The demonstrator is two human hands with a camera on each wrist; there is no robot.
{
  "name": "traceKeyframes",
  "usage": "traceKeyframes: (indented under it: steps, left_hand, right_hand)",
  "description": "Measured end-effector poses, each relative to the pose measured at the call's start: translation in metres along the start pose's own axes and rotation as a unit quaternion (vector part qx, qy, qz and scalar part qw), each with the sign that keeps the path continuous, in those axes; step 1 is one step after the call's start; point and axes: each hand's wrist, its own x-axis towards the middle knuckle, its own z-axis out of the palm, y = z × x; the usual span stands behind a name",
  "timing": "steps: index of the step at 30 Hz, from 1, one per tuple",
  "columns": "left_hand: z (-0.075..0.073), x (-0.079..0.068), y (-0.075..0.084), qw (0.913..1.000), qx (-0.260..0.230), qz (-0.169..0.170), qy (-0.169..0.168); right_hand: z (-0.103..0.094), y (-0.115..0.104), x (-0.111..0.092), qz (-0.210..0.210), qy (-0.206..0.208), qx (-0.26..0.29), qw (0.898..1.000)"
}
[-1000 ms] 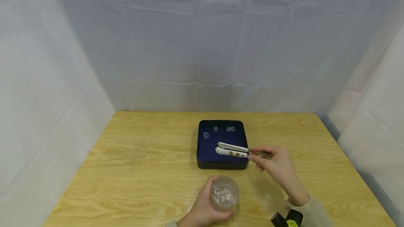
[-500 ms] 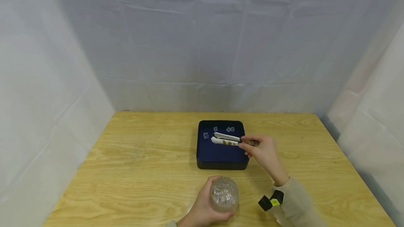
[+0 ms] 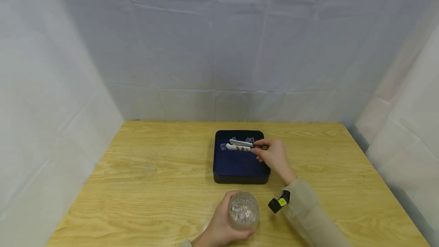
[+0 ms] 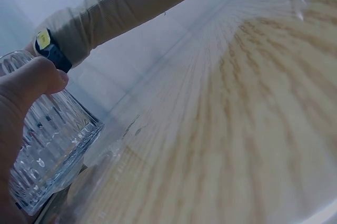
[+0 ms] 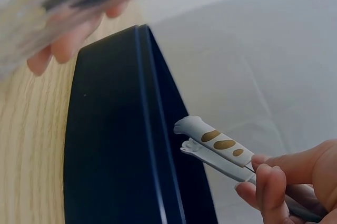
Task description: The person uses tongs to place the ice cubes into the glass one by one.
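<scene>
My left hand grips a clear ribbed glass with transparent pieces inside. The left wrist view shows the thumb across the glass's side. My right hand pinches a pair of tongs, white with brown spots and paw-shaped tips. Those tips hover over a dark blue square tray, a small gap between them. Clear ice-like cubes lie at the tray's left, others along its back; the tongs partly cover one at the back. I see nothing between the tips.
The tray stands on a wood-grain table, between the glass and the back edge. White sheeting hangs behind and at both sides. A black strap with a small camera sits on the right wrist.
My right hand has moved the tongs left and farther back across the tray, toward the cubes. The tips have drawn a little closer together. The left hand and glass stay put.
</scene>
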Motion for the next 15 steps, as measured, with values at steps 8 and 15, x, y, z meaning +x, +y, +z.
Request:
traceKeyframes:
  steps: [8,15]
  left_hand:
    - [0.000,0.001,-0.001,1.0000,0.003,0.003,0.001]
    - [0.000,0.002,-0.001,1.0000,-0.005,-0.007,-0.001]
  right_hand:
    - [0.015,0.007,0.016,-0.008,-0.020,-0.011,1.000]
    - [0.026,0.013,0.027,0.012,-0.025,-0.012,1.000]
